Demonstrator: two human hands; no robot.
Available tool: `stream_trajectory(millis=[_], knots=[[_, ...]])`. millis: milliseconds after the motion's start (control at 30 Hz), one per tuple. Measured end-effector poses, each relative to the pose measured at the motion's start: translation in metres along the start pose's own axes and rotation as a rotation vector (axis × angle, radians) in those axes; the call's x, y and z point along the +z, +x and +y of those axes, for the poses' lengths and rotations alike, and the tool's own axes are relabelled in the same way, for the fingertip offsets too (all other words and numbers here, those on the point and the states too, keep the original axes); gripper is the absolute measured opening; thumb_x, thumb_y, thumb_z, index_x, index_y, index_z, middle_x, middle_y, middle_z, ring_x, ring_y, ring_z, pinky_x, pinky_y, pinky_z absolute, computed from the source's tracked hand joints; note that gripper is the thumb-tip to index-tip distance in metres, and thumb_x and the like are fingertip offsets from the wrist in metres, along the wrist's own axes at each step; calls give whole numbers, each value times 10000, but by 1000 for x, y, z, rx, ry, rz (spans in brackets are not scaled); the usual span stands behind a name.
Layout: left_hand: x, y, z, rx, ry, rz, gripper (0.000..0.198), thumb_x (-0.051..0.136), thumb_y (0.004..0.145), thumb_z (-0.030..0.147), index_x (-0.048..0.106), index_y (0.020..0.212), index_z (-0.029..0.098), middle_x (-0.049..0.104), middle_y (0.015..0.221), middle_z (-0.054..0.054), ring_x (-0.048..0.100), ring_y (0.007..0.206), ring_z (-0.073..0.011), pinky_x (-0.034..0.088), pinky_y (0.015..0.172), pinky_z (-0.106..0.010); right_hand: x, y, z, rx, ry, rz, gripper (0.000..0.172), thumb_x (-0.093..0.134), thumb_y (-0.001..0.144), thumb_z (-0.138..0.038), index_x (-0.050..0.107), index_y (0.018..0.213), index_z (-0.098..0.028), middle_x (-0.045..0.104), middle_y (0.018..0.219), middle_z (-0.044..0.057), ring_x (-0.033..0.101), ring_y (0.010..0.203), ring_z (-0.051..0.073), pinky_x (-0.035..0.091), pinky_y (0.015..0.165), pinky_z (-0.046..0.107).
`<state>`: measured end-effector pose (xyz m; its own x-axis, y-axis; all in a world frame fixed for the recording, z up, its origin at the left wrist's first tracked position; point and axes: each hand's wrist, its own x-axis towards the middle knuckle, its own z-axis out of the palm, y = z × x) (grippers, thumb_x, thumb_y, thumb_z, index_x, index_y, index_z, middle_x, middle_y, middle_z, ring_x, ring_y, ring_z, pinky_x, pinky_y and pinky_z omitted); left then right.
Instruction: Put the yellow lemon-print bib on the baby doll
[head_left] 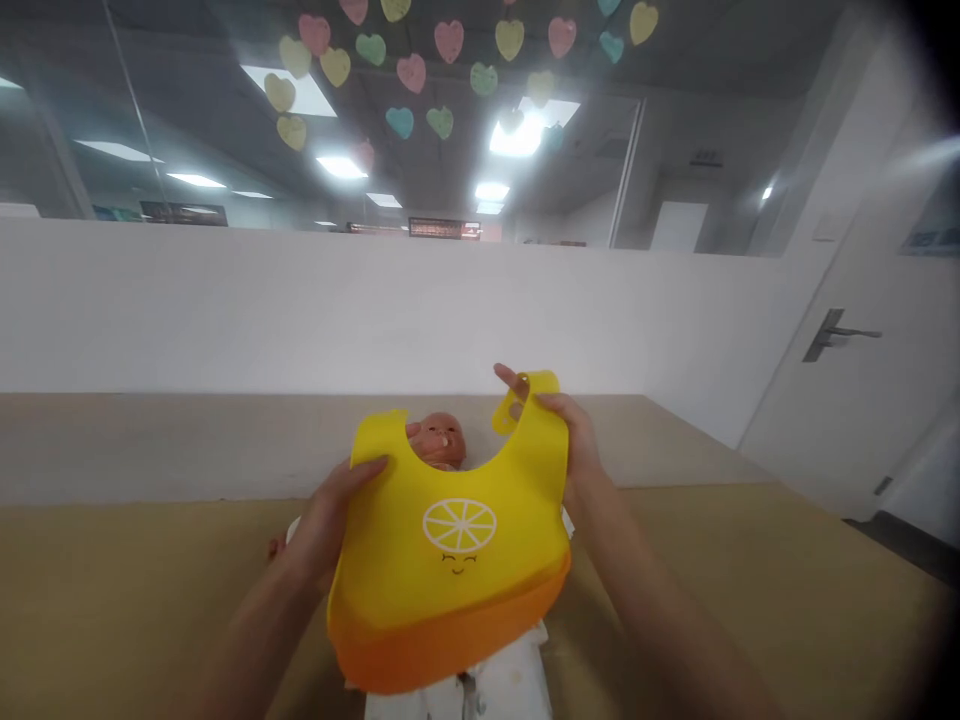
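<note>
A yellow silicone bib [450,480] with a lemon-slice print and an orange catch pocket [450,640] is spread between my two hands. My left hand [334,510] pinches its upper left side, thumb in front. At the upper right, my right hand [574,435] grips the bib by the neck strap, with one finger showing through the strap's loop. Behind the bib lies a baby doll [442,437] on its back; its head shows in the neck opening. White clothing [510,680] of the doll shows below the bib, and the bib hides most of its body.
The doll lies on a tan tabletop [712,560]. A pale strip [187,440] runs behind it to a white wall [337,310] with glass above, decorated with paper hearts [449,41]. A white door with a metal handle [832,335] stands at the right.
</note>
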<state>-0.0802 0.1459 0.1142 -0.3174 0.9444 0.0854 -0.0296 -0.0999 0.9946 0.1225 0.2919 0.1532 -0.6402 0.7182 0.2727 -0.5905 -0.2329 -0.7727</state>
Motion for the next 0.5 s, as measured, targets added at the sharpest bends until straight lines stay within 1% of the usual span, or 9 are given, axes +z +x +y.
stream_trajectory(millis=[67,133,200,300,400,500], knots=[[-5,14,-4,-48,-156,-43,550,550,838,477,493,1345,271,715,1139,-63,672,1029,-314,567,799,-413,-8,14,12,2,-10,27,487,600,642,-285,677,1118,-218,497,615,-24,394,525,103,351,498,207],[-12,29,-10,-59,-204,-49,552,589,831,437,494,1352,281,710,1166,-56,667,1046,-306,558,820,-406,-17,28,24,-31,-34,54,516,611,618,-272,675,1126,-209,493,602,-30,386,525,108,350,510,219],[-19,46,-18,-83,-202,-25,535,618,820,412,523,1329,278,722,1135,-51,678,1014,-294,550,831,-406,-28,42,35,-79,-70,71,527,623,607,-261,669,1129,-208,514,619,-27,405,552,119,349,527,228],[-28,68,-34,-125,-128,55,462,632,815,440,596,1230,239,747,1020,-55,702,868,-273,551,763,-383,-44,64,53,-128,-164,133,531,617,592,-237,666,1120,-213,497,624,-38,384,557,119,311,515,228],[-33,85,-48,-124,-82,98,420,630,815,511,630,1110,212,749,943,-59,698,780,-252,546,697,-350,-58,84,70,-133,-271,231,453,591,568,-234,683,1011,-208,503,676,-36,348,556,113,290,510,238],[-36,97,-59,-132,-51,142,370,642,802,513,646,1014,210,740,867,-52,689,730,-235,539,650,-330,-73,100,89,-165,-354,290,337,574,562,-251,672,880,-198,560,794,-14,379,602,115,313,543,246]])
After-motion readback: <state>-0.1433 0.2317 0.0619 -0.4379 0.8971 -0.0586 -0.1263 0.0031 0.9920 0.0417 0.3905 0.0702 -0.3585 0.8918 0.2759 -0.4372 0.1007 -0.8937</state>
